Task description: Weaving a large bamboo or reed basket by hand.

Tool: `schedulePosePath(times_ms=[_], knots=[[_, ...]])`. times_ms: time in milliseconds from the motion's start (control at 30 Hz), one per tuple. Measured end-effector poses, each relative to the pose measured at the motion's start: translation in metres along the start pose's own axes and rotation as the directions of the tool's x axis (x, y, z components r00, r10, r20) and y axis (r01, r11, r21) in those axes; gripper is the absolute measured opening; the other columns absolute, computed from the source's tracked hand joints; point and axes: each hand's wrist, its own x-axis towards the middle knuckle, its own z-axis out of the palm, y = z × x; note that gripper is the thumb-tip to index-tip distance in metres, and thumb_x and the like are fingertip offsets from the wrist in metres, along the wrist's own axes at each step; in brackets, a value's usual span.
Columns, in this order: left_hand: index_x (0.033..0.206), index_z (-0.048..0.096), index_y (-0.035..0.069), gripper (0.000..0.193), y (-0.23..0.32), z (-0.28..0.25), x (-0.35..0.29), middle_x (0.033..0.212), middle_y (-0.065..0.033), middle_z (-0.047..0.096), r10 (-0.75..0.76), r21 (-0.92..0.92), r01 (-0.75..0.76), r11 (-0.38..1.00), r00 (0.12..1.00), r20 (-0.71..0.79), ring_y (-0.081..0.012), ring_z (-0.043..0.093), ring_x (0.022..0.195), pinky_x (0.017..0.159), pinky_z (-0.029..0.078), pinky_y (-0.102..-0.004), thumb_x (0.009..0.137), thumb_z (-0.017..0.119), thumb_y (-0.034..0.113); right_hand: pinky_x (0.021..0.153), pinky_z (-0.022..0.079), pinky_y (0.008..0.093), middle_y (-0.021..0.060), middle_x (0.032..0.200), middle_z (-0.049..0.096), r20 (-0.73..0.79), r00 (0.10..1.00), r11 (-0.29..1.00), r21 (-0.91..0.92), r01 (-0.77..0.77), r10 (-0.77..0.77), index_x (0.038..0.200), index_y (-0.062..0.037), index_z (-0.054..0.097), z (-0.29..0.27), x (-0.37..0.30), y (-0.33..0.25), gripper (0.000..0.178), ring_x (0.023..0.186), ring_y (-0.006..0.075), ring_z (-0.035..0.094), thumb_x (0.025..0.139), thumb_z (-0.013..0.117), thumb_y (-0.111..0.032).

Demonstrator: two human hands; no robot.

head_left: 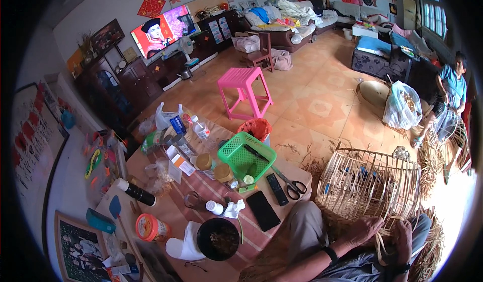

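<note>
A half-woven basket (347, 179) of pale split strips lies on its side against my knees at the lower right, its ribs spread toward the far side. My left hand (364, 230) is closed at its near edge, fingers pinched on a flat strip. Close beside it, my right hand (404, 235) is also closed at that edge, with pale strips (381, 243) hanging between the two hands. The fingertips are partly hidden by the weave. Some small blue things show through the ribs inside the basket.
On the table to my left are black-handled scissors (290, 185), a remote control (277, 189), a phone (263, 210), a green basket (246, 156) and a black bowl (218, 238). A pink stool (244, 88) stands beyond. At right, another person (453, 88) sits near loose straw (433, 153).
</note>
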Motion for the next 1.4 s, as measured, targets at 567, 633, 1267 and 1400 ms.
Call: schedulePosePath(times_ms=[567, 633, 1267, 1400], knots=[[0.102, 0.054, 0.008, 0.015, 0.006, 0.015, -0.007, 0.074, -0.01, 0.063, -0.029, 0.206, 0.036, 0.978, 0.999, -0.036, -0.0279, 0.068, 0.072, 0.064, 0.054, -0.0407, 0.099, 0.061, 0.021, 0.03, 0.033, 0.0272, -0.0019, 0.05, 0.048, 0.152, 0.988, 0.996, 0.076, -0.045, 0.033, 0.089, -0.0078, 0.062, -0.022, 0.006, 0.016, 0.026, 0.032, 0.0096, 0.041, 0.103, 0.058, -0.029], [0.101, 0.053, 0.008, 0.015, 0.008, 0.015, -0.007, 0.074, -0.0098, 0.063, -0.021, 0.246, 0.034, 0.969, 0.998, -0.057, -0.0273, 0.068, 0.072, 0.064, 0.054, -0.0407, 0.1, 0.06, 0.021, 0.03, 0.033, 0.0263, -0.001, 0.05, 0.05, 0.183, 0.983, 0.997, 0.06, -0.041, 0.029, 0.089, -0.0072, 0.062, -0.023, 0.006, 0.017, 0.026, 0.031, 0.0095, 0.041, 0.104, 0.056, -0.027], [0.097, 0.056, 0.008, 0.012, 0.016, 0.014, -0.003, 0.077, -0.0141, 0.065, -0.046, 0.204, 0.062, 0.977, 0.995, -0.084, -0.0342, 0.068, 0.075, 0.066, 0.053, -0.0454, 0.102, 0.058, 0.019, 0.032, 0.031, 0.0244, -0.0026, 0.049, 0.047, 0.191, 0.98, 0.991, 0.108, -0.072, 0.05, 0.082, -0.0074, 0.06, -0.014, -0.006, 0.005, 0.028, 0.033, 0.0085, 0.038, 0.105, 0.051, -0.02], [0.096, 0.056, 0.009, 0.012, 0.017, 0.015, -0.003, 0.075, -0.0135, 0.065, -0.063, 0.205, 0.08, 0.975, 0.994, -0.09, -0.0339, 0.068, 0.072, 0.066, 0.053, -0.0452, 0.101, 0.059, 0.019, 0.03, 0.031, 0.0248, -0.0019, 0.048, 0.049, 0.186, 0.982, 0.99, 0.133, -0.035, 0.009, 0.089, -0.0048, 0.066, -0.016, -0.004, 0.012, 0.028, 0.031, 0.009, 0.04, 0.105, 0.054, -0.024]])
